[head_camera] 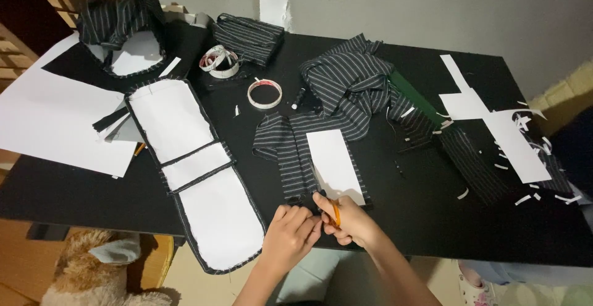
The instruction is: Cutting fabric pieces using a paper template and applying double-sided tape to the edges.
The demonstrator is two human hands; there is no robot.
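Right hand (347,219) grips orange-handled scissors (335,212) at near edge of striped fabric (290,151) w/ white card (335,164) on top, near front of black tabletop (426,219). Left hand (291,230), fingers curled, pinches fabric edge, prob. to keep it taut for blades.

Single view only, worn on the head, looking steeply down and forward over the black table (432,219) from its near edge. Close to the table's near edge, at arm's length from the left hand (289,235) and right hand (349,219) low in the picture. Beyond the table's far edge, a grey wall (432,9); below its near edge, a strip of floor. No second view to overlap.
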